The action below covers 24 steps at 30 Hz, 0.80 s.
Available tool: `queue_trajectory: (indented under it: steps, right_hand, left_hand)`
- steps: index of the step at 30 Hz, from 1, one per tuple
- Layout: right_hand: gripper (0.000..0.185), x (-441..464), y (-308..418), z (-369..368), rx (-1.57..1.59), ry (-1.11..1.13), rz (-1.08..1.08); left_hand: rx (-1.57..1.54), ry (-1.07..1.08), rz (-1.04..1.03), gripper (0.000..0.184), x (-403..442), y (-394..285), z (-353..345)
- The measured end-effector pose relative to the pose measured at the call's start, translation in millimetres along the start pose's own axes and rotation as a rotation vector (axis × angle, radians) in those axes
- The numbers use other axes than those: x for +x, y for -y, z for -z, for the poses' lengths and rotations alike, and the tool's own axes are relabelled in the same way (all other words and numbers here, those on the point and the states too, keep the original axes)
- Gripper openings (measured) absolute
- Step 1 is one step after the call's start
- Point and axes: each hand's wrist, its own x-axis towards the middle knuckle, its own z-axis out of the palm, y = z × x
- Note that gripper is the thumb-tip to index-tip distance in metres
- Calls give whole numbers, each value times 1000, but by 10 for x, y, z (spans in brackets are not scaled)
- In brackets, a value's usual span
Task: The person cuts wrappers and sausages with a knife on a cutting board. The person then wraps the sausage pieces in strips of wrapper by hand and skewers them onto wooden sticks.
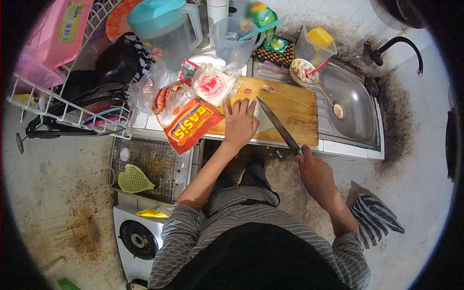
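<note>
My left hand (240, 122) lies with its fingers spread on a pale, flat piece (264, 121) on the wooden cutting board (302, 118). My right hand (314, 171) is wrapped round the handle of a long knife (280, 126), whose tip points up and left towards the fingers of my left hand. Small pinkish pieces (248, 91) and a thin skewer (292, 99) lie on the board's upper part. Left of my left hand are a red BASIS packet (191, 126) and a white round packet with red print (211, 84).
Behind the board stand a clear jug (235, 41) and a larger pitcher with a turquoise lid (169, 29). A bowl (304, 72) with a red spoon sits by the steel sink (355, 116). A white dish rack (72, 106) is at the left, a stove (137, 241) below it.
</note>
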Motion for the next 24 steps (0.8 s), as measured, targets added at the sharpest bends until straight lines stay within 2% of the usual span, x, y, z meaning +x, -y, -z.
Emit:
queue_trajectory:
  steps: [6, 8, 15, 17, 21, 24]
  right_hand:
    - [31, -109, 55, 169, -88, 33, 23]
    - [31, -134, 61, 297, -92, 192, -47]
    - [26, -187, -32, 318, -34, 70, -11]
    - [27, -320, -63, 520, -40, 252, -145]
    - [24, -649, -202, 779, -67, 213, -129]
    - [28, -723, -280, 951, -58, 323, -100]
  left_hand:
    - [4, 48, 10, 48, 4, -7, 15]
    - [10, 59, 10, 48, 27, -4, 23]
    - [92, 84, -19, 49, 140, -65, -34]
    - [95, 82, -21, 48, 140, -72, -28]
    - [75, 90, -24, 44, 138, -53, -33]
    - [71, 78, 16, 45, 178, -81, -45]
